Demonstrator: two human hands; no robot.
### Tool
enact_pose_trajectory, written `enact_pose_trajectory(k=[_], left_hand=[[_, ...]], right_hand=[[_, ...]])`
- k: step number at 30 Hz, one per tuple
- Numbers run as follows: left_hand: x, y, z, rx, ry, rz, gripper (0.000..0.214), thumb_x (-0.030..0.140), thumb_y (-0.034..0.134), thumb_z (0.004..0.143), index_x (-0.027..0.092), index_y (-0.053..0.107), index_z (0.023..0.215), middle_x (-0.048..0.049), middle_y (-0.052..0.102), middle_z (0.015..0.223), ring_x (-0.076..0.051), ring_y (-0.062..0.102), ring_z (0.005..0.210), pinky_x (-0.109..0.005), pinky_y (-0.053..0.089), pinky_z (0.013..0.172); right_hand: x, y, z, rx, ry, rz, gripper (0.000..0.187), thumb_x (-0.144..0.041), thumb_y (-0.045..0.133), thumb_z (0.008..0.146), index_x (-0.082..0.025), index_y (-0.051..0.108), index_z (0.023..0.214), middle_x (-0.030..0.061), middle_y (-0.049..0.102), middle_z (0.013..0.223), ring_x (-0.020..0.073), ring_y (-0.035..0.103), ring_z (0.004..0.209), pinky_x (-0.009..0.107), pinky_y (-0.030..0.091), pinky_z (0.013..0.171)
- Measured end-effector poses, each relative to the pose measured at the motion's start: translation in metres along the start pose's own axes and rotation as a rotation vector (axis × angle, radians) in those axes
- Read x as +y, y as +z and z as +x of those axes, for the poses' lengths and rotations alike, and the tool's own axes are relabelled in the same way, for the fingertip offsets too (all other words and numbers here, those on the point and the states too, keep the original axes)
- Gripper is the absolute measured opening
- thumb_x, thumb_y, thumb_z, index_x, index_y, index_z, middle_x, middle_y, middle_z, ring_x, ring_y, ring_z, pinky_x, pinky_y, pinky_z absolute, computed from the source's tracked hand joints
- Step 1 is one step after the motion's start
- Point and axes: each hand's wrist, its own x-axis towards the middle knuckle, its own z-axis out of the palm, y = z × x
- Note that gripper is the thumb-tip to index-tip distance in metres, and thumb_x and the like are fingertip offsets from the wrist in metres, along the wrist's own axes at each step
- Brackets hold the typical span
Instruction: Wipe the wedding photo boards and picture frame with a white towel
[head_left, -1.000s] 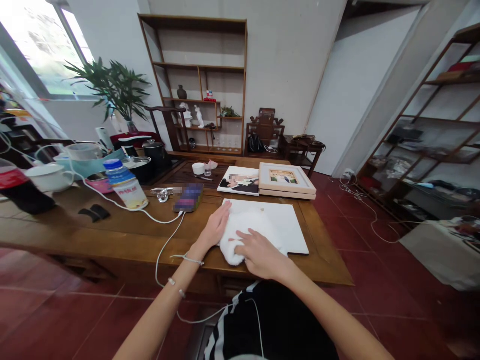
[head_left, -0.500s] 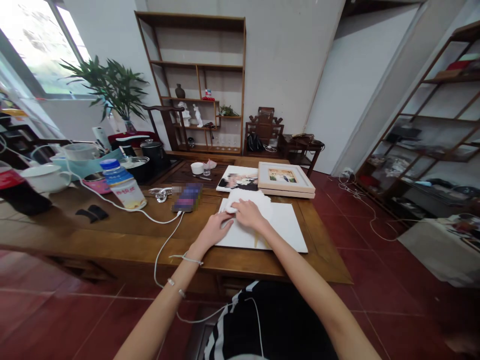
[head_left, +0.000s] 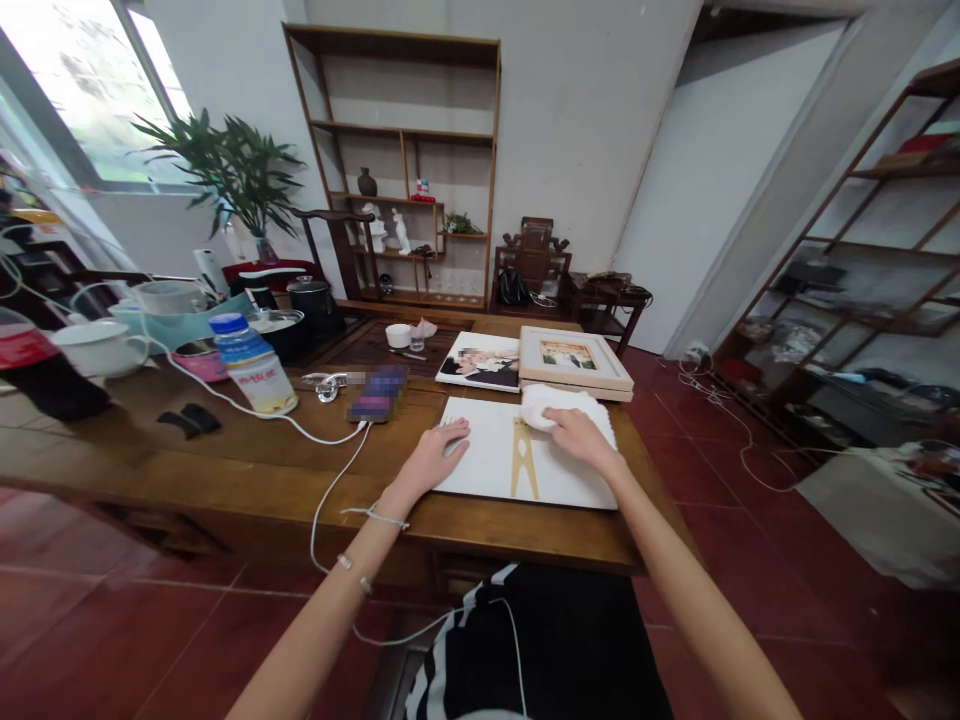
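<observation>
A flat white panel (head_left: 487, 465) lies near the front edge of the wooden table, with a tan A-shaped piece (head_left: 523, 460) showing on its face. My left hand (head_left: 437, 452) rests on the panel's left edge, fingers stretched out and holding nothing. Over the panel's far right part, my right hand (head_left: 581, 437) presses down on a bunched white cloth (head_left: 544, 402), its fingers partly sunk in it. Behind the panel lie a photo print (head_left: 478, 360) and, beside it, a pale wooden picture frame (head_left: 615, 372) stacked on another.
Left of the panel are a phone (head_left: 379, 392) on a white charging cable (head_left: 300, 437), a blue-capped bottle (head_left: 259, 370), dark strips (head_left: 187, 420) and a cola bottle (head_left: 52, 385). A white cup (head_left: 398, 335) stands farther back. The table's right edge is close to my right arm.
My right hand and the white cloth have slid right across the panel, uncovering the tan A-shaped piece. My left hand stays at the left edge.
</observation>
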Motion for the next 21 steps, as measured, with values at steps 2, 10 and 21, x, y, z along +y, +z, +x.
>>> enact_pose_trajectory(k=[2,10,21], left_hand=[[-0.001,0.001,0.0,0.008,0.003,-0.011,0.029,0.027,0.049,0.082,0.015,0.066,0.102,-0.0091,0.063,0.115,-0.022,0.054,0.114,-0.039,0.038,0.102],[0.003,0.0,0.001,0.001,0.005,0.013,0.029,0.026,0.049,0.082,0.013,0.066,0.101,-0.0111,0.064,0.113,-0.023,0.054,0.114,-0.041,0.038,0.102],[0.003,-0.001,0.0,-0.009,0.029,0.018,0.029,0.027,0.048,0.082,0.014,0.065,0.101,-0.012,0.062,0.116,-0.022,0.053,0.115,-0.038,0.039,0.101]], right_hand=[[0.017,0.006,-0.023,0.029,0.028,-0.008,0.045,-0.003,0.031,0.071,-0.015,0.057,0.106,0.0108,0.061,0.115,0.0253,0.048,0.116,0.039,0.033,0.095],[-0.014,0.011,-0.133,0.009,-0.181,0.069,0.042,0.001,0.033,0.06,-0.019,0.057,0.087,0.0069,0.045,0.135,0.0178,0.027,0.132,0.043,0.017,0.11],[0.023,0.013,-0.037,0.062,-0.131,0.09,0.044,-0.002,0.033,0.066,-0.017,0.058,0.098,0.0095,0.059,0.117,0.0227,0.04,0.124,0.044,0.025,0.104]])
